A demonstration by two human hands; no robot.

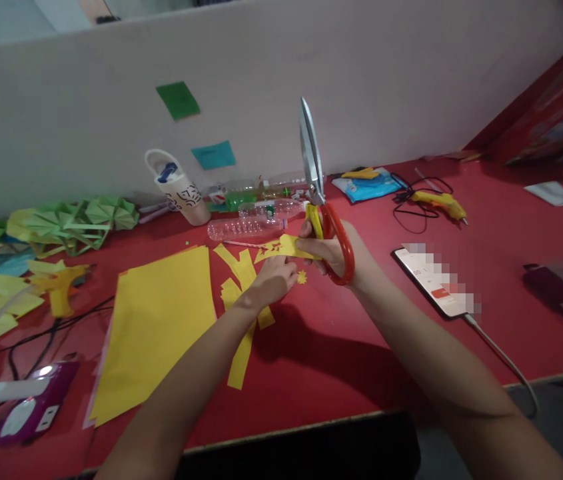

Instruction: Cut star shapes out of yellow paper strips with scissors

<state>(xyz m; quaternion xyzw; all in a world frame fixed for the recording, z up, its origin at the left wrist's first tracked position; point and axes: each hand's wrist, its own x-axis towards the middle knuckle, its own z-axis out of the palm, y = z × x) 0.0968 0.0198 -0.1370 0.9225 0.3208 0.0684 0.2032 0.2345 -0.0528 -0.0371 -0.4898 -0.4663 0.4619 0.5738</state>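
Observation:
My right hand (pixel 328 250) is wrapped round scissors (pixel 312 160) with red handles, their blades pointing up and almost together. The same hand also pinches a yellow paper strip (pixel 284 247) with notches cut in it. Just below that strip, my left hand (pixel 277 279) is low over the table, its fingers curled; what they hold, if anything, is hidden. Beside its fingertips lies a small yellow paper star (pixel 302 277). Several loose yellow paper strips (pixel 242 360) lie around and under the left hand.
A stack of yellow paper (pixel 161 333) lies to the left, near a yellow glue gun (pixel 61 288). Plastic bottles (pixel 246 229) and a white tumbler (pixel 181 193) stand or lie along the wall. On the right are a phone (pixel 428 280) and another glue gun (pixel 441 203) with its cord.

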